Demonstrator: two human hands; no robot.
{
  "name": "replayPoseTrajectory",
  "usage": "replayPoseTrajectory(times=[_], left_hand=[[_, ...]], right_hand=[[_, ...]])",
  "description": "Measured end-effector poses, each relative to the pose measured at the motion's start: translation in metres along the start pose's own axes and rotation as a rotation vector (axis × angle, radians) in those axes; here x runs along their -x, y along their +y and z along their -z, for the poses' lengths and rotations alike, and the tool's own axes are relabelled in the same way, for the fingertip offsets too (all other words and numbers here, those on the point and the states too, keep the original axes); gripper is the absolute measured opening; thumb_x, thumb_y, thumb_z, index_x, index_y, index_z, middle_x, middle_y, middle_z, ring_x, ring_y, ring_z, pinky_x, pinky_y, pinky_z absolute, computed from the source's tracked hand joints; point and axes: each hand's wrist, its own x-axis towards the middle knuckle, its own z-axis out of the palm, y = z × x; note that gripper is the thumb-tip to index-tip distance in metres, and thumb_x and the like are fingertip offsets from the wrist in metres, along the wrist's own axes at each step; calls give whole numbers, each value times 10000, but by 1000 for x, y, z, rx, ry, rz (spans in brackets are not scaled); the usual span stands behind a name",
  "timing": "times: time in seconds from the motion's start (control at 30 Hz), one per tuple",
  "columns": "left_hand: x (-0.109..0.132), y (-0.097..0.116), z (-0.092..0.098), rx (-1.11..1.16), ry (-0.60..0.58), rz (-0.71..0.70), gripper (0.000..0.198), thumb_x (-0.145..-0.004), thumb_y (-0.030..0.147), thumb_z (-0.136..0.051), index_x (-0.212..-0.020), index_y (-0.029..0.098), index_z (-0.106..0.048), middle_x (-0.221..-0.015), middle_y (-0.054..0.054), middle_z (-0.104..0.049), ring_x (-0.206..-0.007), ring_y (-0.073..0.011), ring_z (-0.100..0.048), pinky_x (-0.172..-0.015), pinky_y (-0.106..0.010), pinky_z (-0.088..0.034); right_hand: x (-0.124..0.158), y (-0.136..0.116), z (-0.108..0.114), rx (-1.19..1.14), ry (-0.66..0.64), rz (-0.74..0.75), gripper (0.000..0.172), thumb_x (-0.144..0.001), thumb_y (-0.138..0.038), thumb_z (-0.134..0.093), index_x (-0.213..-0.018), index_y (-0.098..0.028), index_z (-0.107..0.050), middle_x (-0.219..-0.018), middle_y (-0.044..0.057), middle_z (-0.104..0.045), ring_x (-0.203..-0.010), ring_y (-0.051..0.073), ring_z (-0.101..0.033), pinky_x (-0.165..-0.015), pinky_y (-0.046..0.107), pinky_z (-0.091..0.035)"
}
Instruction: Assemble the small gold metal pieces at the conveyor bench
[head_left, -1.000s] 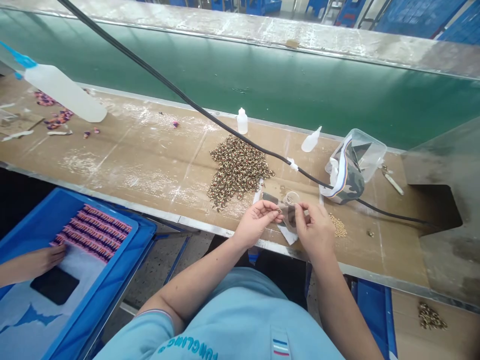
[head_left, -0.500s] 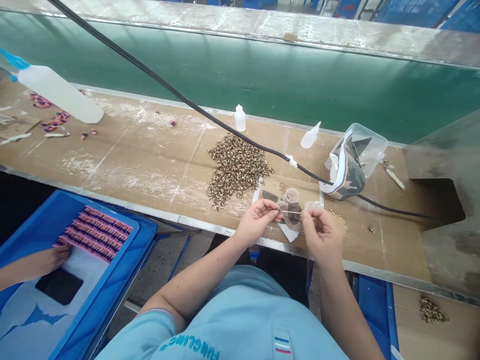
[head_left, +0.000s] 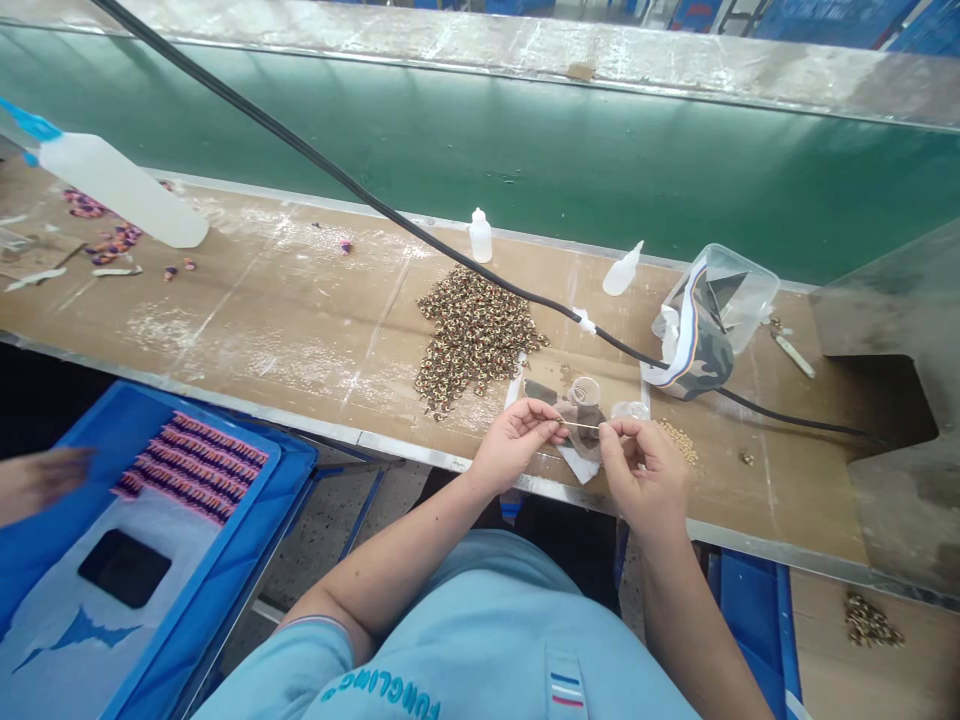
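Note:
Over the near edge of the bench, my left hand (head_left: 519, 440) pinches a tiny part between thumb and fingertips; the part is mostly hidden. Closed on a thin pale stick (head_left: 583, 426), my right hand (head_left: 646, 468) faces it, and the stick's far tip meets the left fingertips. Behind and below the stick lie a dark sheet (head_left: 540, 391), a small clear cup (head_left: 583, 390) and a second clear cup (head_left: 630, 411). Left of these spreads a heap of small brown-and-gold parts (head_left: 480, 340). Tiny beige pieces (head_left: 679, 441) lie beside my right hand.
Two small white bottles (head_left: 481, 238) (head_left: 622, 270) stand or lean at the back. A clear bin (head_left: 750, 300) with a camouflage-patterned cap (head_left: 709, 365) is at right. A black cable (head_left: 360, 190) crosses above the bench. At left, a co-worker's hand (head_left: 45, 480) hovers over a blue tray (head_left: 274, 465).
The co-worker's hand has moved left, away from the rows of pink-and-purple pieces. My right hand has shifted very slightly left with the stick; my left hand stays in place.

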Motion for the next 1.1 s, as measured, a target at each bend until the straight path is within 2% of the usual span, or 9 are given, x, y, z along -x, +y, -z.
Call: replayPoseTrajectory(times=[0.37,0.57,0.73,0.87,1.1], left_hand=[[1,3,-1,6,7,10,267,-668,305,-765,-768,148,-573,-687,-5,-667,-658,-106,-643,-680,-240,-508],[1,2,-2,-17,10,7,270,-677,310,-759,-777,147,-568,-691,-7,-665,-664,-111,-642,-692,-252,-506],[0,2,-2,-31,13,2,280,-680,327,-756,-778,149,-564,-698,-9,-659,-674,-114,-642,-696,-257,-508],[1,2,-2,-22,17,-3,287,-670,335,-764,-776,152,-569,-701,-5,-656,-673,-109,-641,-690,-248,-511],[2,2,-2,-25,36,8,287,-671,339,-762,-773,150,-573,-686,-4,-647,-687,-120,-645,-692,-259,-521]], right_hand=[[0,3,-1,15,7,37,162,-856,-258,-552,-712,-192,-583,-554,-48,-519,-486,83,-453,-509,224,-359],[0,2,-4,25,2,92,153,-876,-261,-534,-766,-190,-613,-650,-18,-603,-506,85,-482,-540,228,-391],[-5,7,-2,47,59,13,189,-884,-316,-528,-799,-189,-639,-647,-12,-627,-495,88,-495,-537,224,-398],[-14,14,-7,176,10,5,241,-898,-351,-495,-826,-201,-670,-659,8,-663,-569,112,-574,-544,225,-376],[-21,22,-20,375,-44,95,317,-918,-340,-428,-786,-186,-672,-626,33,-661,-547,125,-557,-497,243,-276]])
